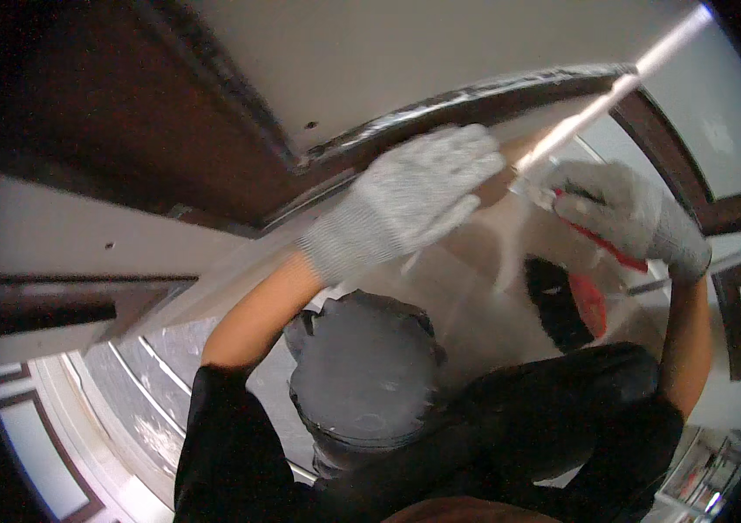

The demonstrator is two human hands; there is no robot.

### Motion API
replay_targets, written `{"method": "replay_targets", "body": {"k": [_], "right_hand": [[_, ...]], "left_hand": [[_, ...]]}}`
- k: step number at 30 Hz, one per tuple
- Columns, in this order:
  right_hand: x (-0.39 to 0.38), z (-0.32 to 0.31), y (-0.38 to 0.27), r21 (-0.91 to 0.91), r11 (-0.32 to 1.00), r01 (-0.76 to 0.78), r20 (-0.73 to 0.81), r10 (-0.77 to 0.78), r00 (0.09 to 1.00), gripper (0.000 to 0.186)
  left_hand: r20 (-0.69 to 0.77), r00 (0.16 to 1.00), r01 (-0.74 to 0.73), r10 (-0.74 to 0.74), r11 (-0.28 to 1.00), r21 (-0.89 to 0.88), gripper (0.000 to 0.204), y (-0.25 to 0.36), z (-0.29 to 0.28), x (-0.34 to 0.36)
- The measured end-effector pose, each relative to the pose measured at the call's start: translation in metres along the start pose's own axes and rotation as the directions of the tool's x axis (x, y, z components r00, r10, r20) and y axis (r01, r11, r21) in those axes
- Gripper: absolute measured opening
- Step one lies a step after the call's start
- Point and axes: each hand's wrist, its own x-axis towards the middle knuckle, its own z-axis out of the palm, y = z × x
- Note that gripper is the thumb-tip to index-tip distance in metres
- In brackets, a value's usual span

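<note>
My left hand (423, 187), in a light grey knit glove, lies flat with fingers stretched out along the edge of a dark brown and pale panel (475, 100). A whitish, rough streak runs along the panel's brown border. To the right, my right hand (619, 209), gloved the same way, is closed around a red-handled tool (597, 240). Its pale, metallic-looking head points toward the panel edge, near my left fingertips; blur hides its exact kind. A bright, narrow strip of light (580, 122) slants up from there to the upper right.
Below my hands is a pale, shiny surface (484, 296), with a black and red object (567, 301) on it. A rounded dark grey thing (366, 366) sits close in front of me. Shelving with small items (710, 471) stands at lower right; brown-framed panels (52, 453) are at lower left.
</note>
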Motion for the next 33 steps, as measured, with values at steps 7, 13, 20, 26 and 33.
{"method": "replay_targets", "body": {"k": [7, 13, 20, 26, 33], "right_hand": [[0.004, 0.015, 0.017, 0.058, 0.993, -0.1, 0.087, 0.095, 0.992, 0.033], [0.004, 0.018, 0.031, 0.243, 0.949, -0.202, 0.163, 0.165, 0.973, 0.041], [0.005, 0.018, 0.012, 0.045, 0.998, -0.053, 0.09, 0.049, 0.995, 0.043], [0.019, 0.048, 0.002, -0.061, 0.998, -0.012, 0.205, 0.025, 0.978, 0.042], [0.046, 0.099, 0.043, -0.118, 0.922, 0.369, 0.29, -0.324, 0.901, 0.032]], "left_hand": [[0.075, 0.997, -0.036, 0.005, 0.906, 0.422, 0.065, -0.003, 0.011, -0.029], [-0.026, 0.987, 0.154, -0.16, 0.884, 0.442, 0.047, 0.023, -0.058, -0.127], [-0.325, 0.943, 0.251, -0.072, 0.796, 0.552, 0.05, 0.047, -0.113, -0.146], [-0.446, 0.878, 0.463, -0.175, 0.55, 0.695, 0.063, 0.021, -0.127, -0.147], [-0.104, 0.959, 0.278, -0.263, 0.814, 0.51, 0.056, 0.05, -0.047, -0.201]]}}
